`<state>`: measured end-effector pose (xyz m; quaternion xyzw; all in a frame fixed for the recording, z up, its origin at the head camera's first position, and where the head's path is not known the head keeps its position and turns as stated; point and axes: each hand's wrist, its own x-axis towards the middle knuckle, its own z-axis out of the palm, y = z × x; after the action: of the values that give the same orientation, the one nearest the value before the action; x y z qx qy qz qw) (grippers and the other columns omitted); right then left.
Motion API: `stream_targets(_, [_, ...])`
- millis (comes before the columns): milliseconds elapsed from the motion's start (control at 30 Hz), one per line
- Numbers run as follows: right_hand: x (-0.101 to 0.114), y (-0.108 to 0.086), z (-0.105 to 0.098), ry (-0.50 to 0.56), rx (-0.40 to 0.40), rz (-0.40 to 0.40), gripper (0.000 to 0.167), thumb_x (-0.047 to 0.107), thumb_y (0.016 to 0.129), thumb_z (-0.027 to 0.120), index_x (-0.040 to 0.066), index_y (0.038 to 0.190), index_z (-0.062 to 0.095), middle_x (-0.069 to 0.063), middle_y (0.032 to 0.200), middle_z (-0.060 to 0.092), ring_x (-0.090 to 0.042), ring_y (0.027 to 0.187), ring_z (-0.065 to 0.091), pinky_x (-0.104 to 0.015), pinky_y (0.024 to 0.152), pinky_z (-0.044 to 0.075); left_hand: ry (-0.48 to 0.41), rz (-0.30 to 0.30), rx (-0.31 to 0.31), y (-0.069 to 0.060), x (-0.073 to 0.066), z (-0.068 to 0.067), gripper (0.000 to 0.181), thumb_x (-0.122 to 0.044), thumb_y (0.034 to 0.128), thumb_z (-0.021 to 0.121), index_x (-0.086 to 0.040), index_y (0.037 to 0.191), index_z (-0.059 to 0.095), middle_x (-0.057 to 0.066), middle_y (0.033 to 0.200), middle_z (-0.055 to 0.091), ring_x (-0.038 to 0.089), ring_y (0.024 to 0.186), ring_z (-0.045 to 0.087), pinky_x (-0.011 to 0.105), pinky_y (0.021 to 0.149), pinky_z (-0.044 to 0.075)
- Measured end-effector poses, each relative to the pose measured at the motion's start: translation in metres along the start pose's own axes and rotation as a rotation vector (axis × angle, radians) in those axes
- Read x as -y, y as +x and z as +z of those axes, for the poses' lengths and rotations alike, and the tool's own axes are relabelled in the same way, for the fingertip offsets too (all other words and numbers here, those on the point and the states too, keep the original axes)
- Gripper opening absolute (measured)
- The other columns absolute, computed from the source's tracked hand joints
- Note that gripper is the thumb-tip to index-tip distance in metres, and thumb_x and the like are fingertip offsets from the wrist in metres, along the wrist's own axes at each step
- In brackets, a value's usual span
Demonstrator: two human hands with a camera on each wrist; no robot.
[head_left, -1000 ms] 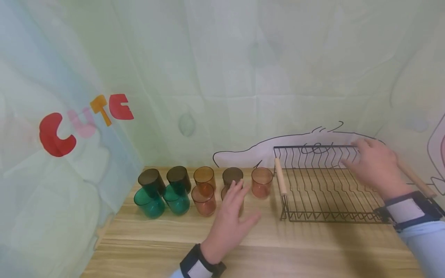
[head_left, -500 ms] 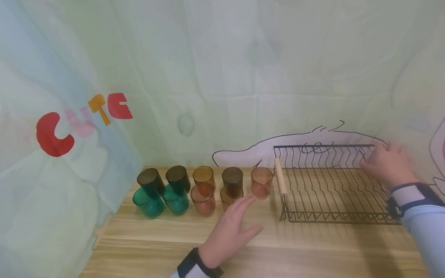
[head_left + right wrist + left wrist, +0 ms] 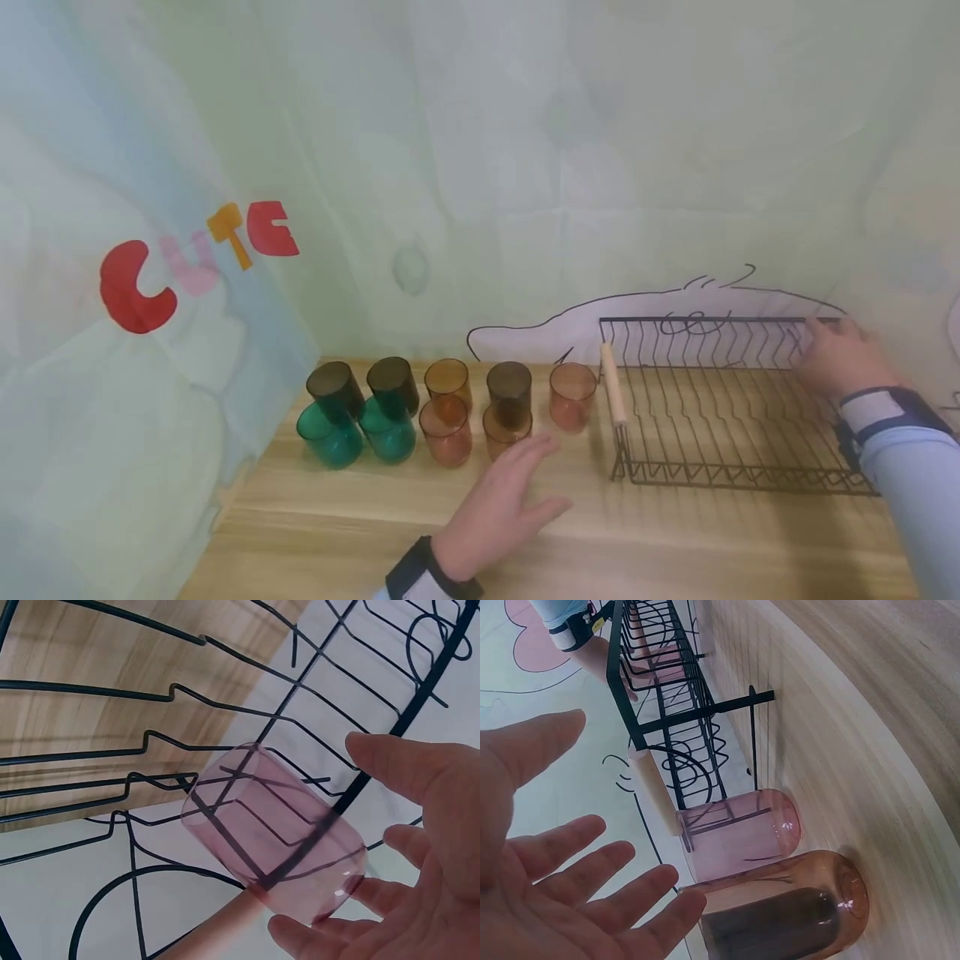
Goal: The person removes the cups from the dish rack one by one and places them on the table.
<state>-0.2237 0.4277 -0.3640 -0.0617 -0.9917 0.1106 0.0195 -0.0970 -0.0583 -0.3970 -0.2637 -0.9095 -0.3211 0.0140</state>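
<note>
My left hand (image 3: 495, 508) hovers palm inward, fingers extended, in front of an amber-brown glass (image 3: 504, 429) and a pink glass (image 3: 573, 397). It holds nothing; its fingertips come near the amber glass (image 3: 847, 900) in the left wrist view. At the right end of the black wire dish rack (image 3: 708, 482), my right hand (image 3: 851, 358) reaches over the back rail. The right wrist view shows another pink glass (image 3: 292, 825) in the rack's corner. My right fingers lie by its base, the thumb apart from it. That glass is hidden in the head view.
Several tinted glasses stand in two rows left of the rack, including green ones (image 3: 330, 437), dark ones (image 3: 333, 387) and an amber one (image 3: 447, 382). A wooden handle (image 3: 612, 383) is on the rack's left end. Printed fabric (image 3: 525, 167) hangs behind the wooden table (image 3: 337, 517).
My right hand has shifted right to the rack's far end. My left hand has drawn slightly back toward me from the brown glasses. The standing glasses have kept their places.
</note>
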Motion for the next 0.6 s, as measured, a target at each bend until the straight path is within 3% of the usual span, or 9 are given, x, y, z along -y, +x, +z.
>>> stream_targets(133, [0.004,0.001,-0.002,-0.021,-0.049,0.017,0.065,0.024,0.087,0.055,-0.009,0.137,0.031,-0.042,0.129,0.028,-0.063,0.114,0.022,-0.077,0.093,0.015,0.006,0.011,-0.004,0.004,-0.002,-0.003,0.061,-0.049,0.0847,0.062,-0.025,0.137,0.043,-0.006,0.146,0.040,0.015,0.133,0.041,0.040,0.107,0.039])
stream_targets(300, [0.012,-0.004,-0.003,-0.053,-0.068,0.078,0.050,0.021,0.083,0.061,-0.012,0.119,0.050,-0.041,0.113,0.040,-0.060,0.100,0.034,-0.073,0.079,0.033,0.000,-0.024,0.025,0.002,-0.002,-0.002,0.061,-0.055,0.0849,0.058,-0.027,0.137,0.044,-0.006,0.147,0.039,0.015,0.133,0.041,0.042,0.107,0.040])
stream_targets(400, [0.016,-0.007,-0.003,-0.059,-0.070,0.105,0.044,0.020,0.080,0.064,-0.012,0.110,0.055,-0.039,0.106,0.044,-0.057,0.097,0.036,-0.070,0.075,0.035,0.004,-0.031,0.028,0.000,-0.002,-0.002,0.061,-0.056,0.0846,0.058,-0.028,0.137,0.044,-0.006,0.147,0.039,0.015,0.133,0.041,0.042,0.107,0.040])
stream_targets(467, [0.017,-0.008,-0.004,-0.058,-0.073,0.115,0.047,0.021,0.079,0.066,-0.011,0.111,0.054,-0.038,0.106,0.046,-0.056,0.097,0.037,-0.070,0.075,0.035,0.001,-0.031,0.023,-0.001,-0.002,-0.002,0.060,-0.053,0.0844,0.060,-0.028,0.137,0.044,-0.005,0.147,0.039,0.015,0.133,0.041,0.042,0.106,0.040])
stream_targets(600, [0.016,-0.008,-0.004,-0.060,-0.109,0.038,0.050,0.022,0.075,0.072,-0.008,0.111,0.056,-0.035,0.105,0.054,-0.054,0.096,0.040,-0.070,0.077,0.033,-0.001,-0.041,0.018,0.000,-0.003,-0.003,0.059,-0.048,0.0842,0.063,-0.028,0.136,0.044,-0.005,0.147,0.039,0.016,0.133,0.041,0.042,0.106,0.040])
